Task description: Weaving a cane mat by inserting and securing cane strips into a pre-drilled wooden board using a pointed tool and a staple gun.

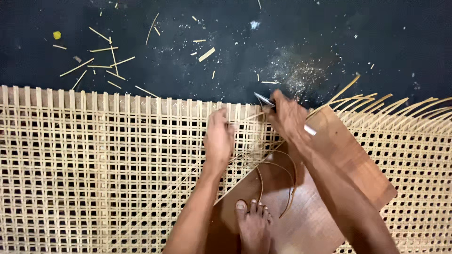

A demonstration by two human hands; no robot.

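Head view, looking straight down. Woven cane panel [103,160] lies flat on dark floor [329,33], spanning the full width; its far edge runs left to right just below the scattered cane offcuts [101,59].

Left hand [219,141]: palm down on the weave near the panel's far edge, about mid-width, fingers closed narrow and pinching a cane strip [249,116] at the tips.

Right hand [288,120]: just beside the left, also at the far edge, closed around a metal tool [264,100] whose bright tip points toward the left hand. The strip runs between the two hands.

Brown wooden board [358,164] lies on the panel, under the right forearm. Loose cane loops [278,178] curl across it. A bare foot [254,226] rests on the board's near part, between the forearms.
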